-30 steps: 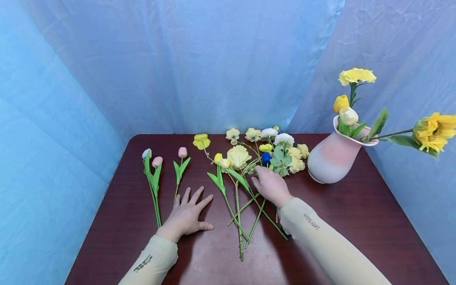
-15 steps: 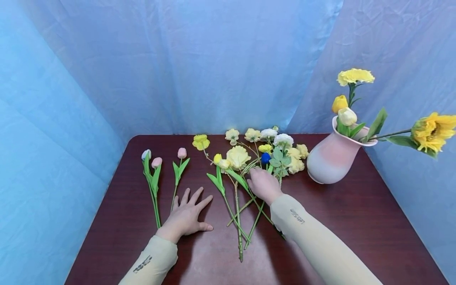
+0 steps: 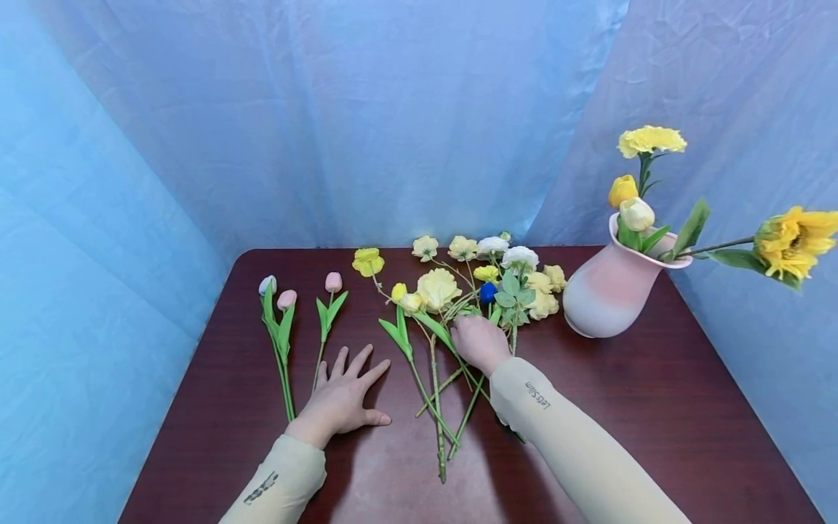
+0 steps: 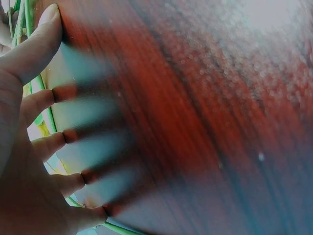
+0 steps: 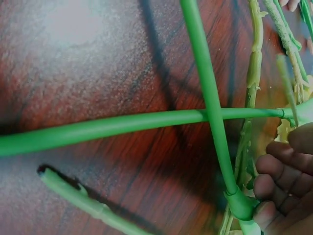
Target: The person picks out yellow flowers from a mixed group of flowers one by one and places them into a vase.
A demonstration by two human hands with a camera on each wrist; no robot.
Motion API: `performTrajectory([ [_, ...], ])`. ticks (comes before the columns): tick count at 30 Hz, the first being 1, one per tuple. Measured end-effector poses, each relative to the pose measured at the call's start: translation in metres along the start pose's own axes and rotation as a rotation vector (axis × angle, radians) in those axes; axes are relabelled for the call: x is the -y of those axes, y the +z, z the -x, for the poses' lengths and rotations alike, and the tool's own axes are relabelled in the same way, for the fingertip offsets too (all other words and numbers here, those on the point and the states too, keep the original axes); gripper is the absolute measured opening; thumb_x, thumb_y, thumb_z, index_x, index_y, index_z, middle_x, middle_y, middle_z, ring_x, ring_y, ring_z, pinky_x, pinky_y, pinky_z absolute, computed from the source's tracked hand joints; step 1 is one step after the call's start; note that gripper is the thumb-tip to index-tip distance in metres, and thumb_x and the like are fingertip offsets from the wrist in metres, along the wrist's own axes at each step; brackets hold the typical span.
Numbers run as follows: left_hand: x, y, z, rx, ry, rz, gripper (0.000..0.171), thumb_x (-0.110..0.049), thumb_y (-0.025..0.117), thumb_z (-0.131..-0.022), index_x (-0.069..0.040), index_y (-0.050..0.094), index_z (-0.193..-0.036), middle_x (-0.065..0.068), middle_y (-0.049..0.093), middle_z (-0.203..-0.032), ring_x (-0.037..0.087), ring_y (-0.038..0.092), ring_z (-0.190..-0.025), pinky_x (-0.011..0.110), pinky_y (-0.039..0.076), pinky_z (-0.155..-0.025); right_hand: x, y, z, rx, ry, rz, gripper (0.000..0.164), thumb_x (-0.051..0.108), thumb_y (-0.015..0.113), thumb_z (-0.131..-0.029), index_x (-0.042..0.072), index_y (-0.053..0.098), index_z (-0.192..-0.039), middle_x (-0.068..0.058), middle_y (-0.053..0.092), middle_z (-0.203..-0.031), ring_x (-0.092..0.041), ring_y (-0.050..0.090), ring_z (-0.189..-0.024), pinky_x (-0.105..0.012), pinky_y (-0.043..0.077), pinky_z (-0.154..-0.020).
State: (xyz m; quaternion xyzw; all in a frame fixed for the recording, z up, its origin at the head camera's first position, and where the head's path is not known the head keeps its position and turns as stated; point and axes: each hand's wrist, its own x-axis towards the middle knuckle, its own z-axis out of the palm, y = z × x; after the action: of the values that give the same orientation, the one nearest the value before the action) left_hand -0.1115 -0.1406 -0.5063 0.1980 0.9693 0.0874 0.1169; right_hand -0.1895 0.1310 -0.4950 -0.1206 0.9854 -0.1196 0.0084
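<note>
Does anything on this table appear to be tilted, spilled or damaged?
I see no spill or damage. One oddity: the sunflower juts far sideways out of the vase, while the other flowers in it stand more upright. The vase also seems to lean right, perhaps only from the camera angle.

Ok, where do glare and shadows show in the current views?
Head: mild sheen on the table, dark shadows beside both sleeves; left wrist: glare at upper right, soft shadows stretching from the left grip; right wrist: glare at upper left, shadows near the green stems.
</note>
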Motion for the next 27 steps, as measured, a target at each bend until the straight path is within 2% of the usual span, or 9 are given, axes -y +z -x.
performTrajectory([
  [8,0.001,0.000,0.000,0.003,0.004,0.012,0.093,-0.067,0.071,-0.070,-0.034,0.034,-0.149,0.005,0.016,-0.159,0.046,0.010,-0.140,0.073,0.018,-0.103,0.003,0.000,-0.002,0.029,0.044,-0.088,0.029,0.028,0.052,-0.099,0.016,0.055,-0.073,-0.002,0.056,-0.069,-0.020,0.053,-0.059,-0.040,0.046,-0.054],
  [13,0.001,-0.001,0.000,0.005,0.006,0.017,0.094,-0.067,0.071,-0.070,-0.034,0.034,-0.149,0.005,0.016,-0.159,0.046,0.010,-0.140,0.073,0.018,-0.103,0.008,0.000,-0.003,0.017,0.051,-0.113,0.016,0.024,0.058,-0.096,0.015,0.059,-0.083,-0.003,0.059,-0.072,-0.019,0.053,-0.059,-0.038,0.046,-0.053],
  [17,0.001,-0.001,0.001,0.009,0.006,0.022,0.094,-0.067,0.071,-0.070,-0.034,0.033,-0.149,0.005,0.016,-0.160,0.046,0.009,-0.140,0.073,0.017,-0.104,0.012,-0.002,-0.003,-0.004,0.054,-0.125,0.006,0.017,0.061,-0.093,0.013,0.063,-0.089,-0.003,0.065,-0.081,-0.018,0.057,-0.063,-0.038,0.050,-0.055],
  [23,0.001,0.000,0.001,0.003,0.011,0.025,0.094,-0.067,0.071,-0.070,-0.034,0.033,-0.149,0.005,0.016,-0.159,0.046,0.009,-0.140,0.073,0.017,-0.104,0.011,-0.012,-0.001,-0.049,0.040,-0.173,0.014,0.010,0.057,-0.094,0.013,0.056,-0.081,-0.002,0.057,-0.074,-0.018,0.050,-0.058,-0.034,0.044,-0.050],
  [27,0.002,0.000,0.002,0.003,0.010,0.025,0.094,-0.067,0.071,-0.071,-0.034,0.033,-0.150,0.005,0.016,-0.159,0.046,0.009,-0.140,0.073,0.017,-0.104,0.007,-0.023,0.002,-0.117,-0.008,-0.151,0.009,0.009,0.058,-0.094,0.012,0.057,-0.085,-0.002,0.056,-0.078,-0.017,0.051,-0.061,-0.035,0.046,-0.052],
])
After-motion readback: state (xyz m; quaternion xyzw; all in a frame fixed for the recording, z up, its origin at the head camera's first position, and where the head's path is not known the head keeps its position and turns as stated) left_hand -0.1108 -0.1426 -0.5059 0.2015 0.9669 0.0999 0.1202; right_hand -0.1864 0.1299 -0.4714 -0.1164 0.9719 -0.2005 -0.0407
